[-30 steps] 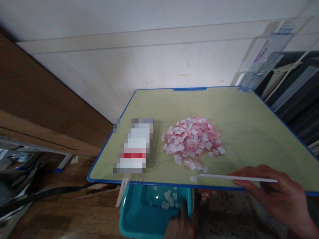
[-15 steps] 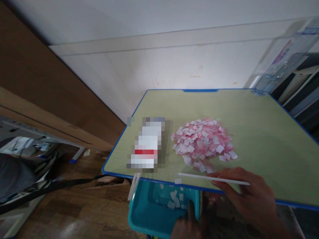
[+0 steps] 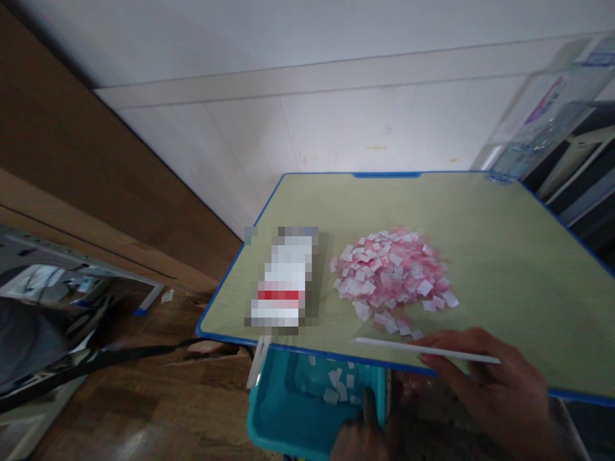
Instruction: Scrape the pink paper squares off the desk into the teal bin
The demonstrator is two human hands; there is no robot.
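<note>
My right hand (image 3: 494, 378) is closed on a thin white stick (image 3: 427, 349), held nearly level just over the front edge of the table. Beyond its tip lies a heap of small pink and white paper squares (image 3: 391, 269), with a few loose ones on the near side. Below the table edge is a teal plastic basin (image 3: 288, 426) with several paper pieces (image 3: 339, 387) inside. My left hand (image 3: 360, 438) grips the basin at its right side, one finger lying inside the wall; part of this hand is in shadow.
The greenish folding table (image 3: 519, 256) has a blue rim. Left of the heap lies a blurred white box-like item (image 3: 286, 275) with a red band. White sticks (image 3: 258, 362) jut over the front edge near it. A clear bottle (image 3: 528, 141) stands at the back right corner, near the wall.
My right hand and the stick have shifted slightly right and toward me. A paper square at the table's front edge no longer shows there. My left hand and the basin have barely moved.
</note>
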